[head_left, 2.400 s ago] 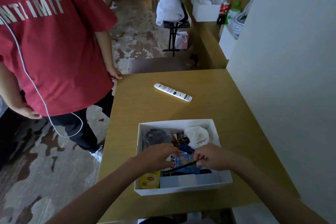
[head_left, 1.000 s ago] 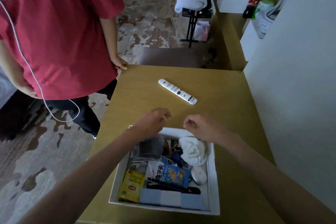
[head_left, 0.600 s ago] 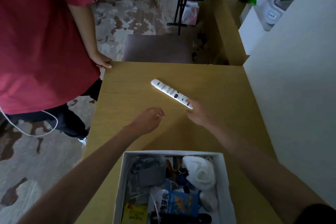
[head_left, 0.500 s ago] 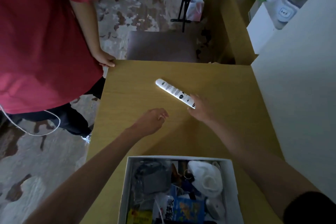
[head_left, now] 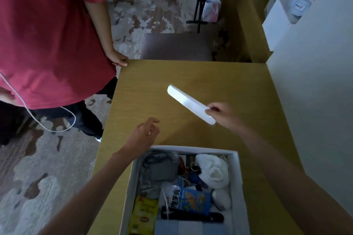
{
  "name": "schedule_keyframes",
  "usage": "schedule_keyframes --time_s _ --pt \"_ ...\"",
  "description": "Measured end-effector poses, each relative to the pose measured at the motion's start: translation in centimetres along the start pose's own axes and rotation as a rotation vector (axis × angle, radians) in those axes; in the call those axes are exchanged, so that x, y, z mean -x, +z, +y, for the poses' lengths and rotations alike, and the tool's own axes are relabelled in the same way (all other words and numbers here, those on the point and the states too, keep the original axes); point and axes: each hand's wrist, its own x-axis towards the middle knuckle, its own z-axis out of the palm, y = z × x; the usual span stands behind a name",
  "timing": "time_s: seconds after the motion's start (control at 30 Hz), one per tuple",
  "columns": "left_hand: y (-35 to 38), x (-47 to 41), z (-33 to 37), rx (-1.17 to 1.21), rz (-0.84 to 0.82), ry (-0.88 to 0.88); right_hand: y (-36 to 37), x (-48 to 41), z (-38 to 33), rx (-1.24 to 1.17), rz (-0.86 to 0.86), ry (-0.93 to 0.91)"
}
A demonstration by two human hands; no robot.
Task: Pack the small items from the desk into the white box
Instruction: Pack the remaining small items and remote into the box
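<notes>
The right hand (head_left: pixel 222 115) pinches the white remote control (head_left: pixel 190 104) by its near end, long axis running diagonally far-left; the left hand (head_left: pixel 144 135) hovers relaxed, holding nothing.

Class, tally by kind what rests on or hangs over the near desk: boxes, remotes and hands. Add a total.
white box: 1
white remote: 1
hands: 3 (left hand, right hand holding the white remote, onlooker's hand on the desk's corner)
Total: 5
</notes>
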Motion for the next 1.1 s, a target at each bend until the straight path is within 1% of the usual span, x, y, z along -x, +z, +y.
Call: schedule_keyframes --time_s 0.03,0.1,0.17,0.3,0.4,0.47,0.6,0.67,0.73,0.77,0.83,0.87,0.9,0.97,1.03,1.1 --pt "0.0 1.4 -0.3 0.005 0.065 -0.002 -0.4 1.7 -0.1 -0.026 -0.001 -0.031" --pt "0.2 4.2 -0.8 0.016 0.133 -0.023 -0.7 4.7 0.0 -0.079 0.006 -0.078" --pt "0.4 6.7 -1.2 0.012 0.151 -0.056 -0.9 7.3 -0.4 -0.105 -0.015 -0.112" --pt "1.0 10.2 -0.9 -0.01 0.164 -0.062 -0.7 11.5 -0.9 -0.088 -0.135 -0.148" --pt "0.9 11.9 -0.7 -0.012 0.129 -0.132 -0.7 14.5 -0.6 -0.033 -0.215 -0.173" --pt "0.9 12.9 -1.2 -0.04 0.096 -0.153 -0.7 16.7 -0.3 0.03 -0.255 -0.223" --pt "0.6 15.7 -3.4 -0.16 0.0 -0.086 0.0 20.5 0.2 0.102 -0.332 -0.301" --pt "-0.1 16.8 -4.3 -0.2 -0.058 -0.037 0.1 22.0 0.4 0.224 -0.366 -0.297" --pt "-0.5 17.0 -5.1 -0.231 -0.15 0.036 0.3 23.3 0.8 0.367 -0.379 -0.291" --pt "-0.8 16.8 -5.1 -0.294 -0.189 0.055 0.5 24.0 1.0 0.431 -0.374 -0.285" --pt "-1.1 16.6 -4.8 -0.396 -0.171 -0.006 0.9 25.1 1.5 0.54 -0.364 -0.264" --pt "-1.1 16.5 -4.7 -0.471 -0.18 0.044 1.1 25.4 1.7 0.583 -0.363 -0.25" --pt "-1.3 16.4 -4.6 -0.492 -0.212 0.033 1.4 25.6 1.9 0.619 -0.363 -0.238" --pt "-1.1 16.1 -4.5 -0.654 -0.34 0.026 2.3 25.7 2.1 0.68 -0.373 -0.233" --pt "-1.0 16.2 -4.5 -0.887 -0.346 0.119 3.4 25.5 2.4 0.73 -0.421 -0.228" --pt "-0.7 16.2 -4.4 -0.95 -0.317 0.142 4.5 25.2 3.0 0.801 -0.483 -0.2"
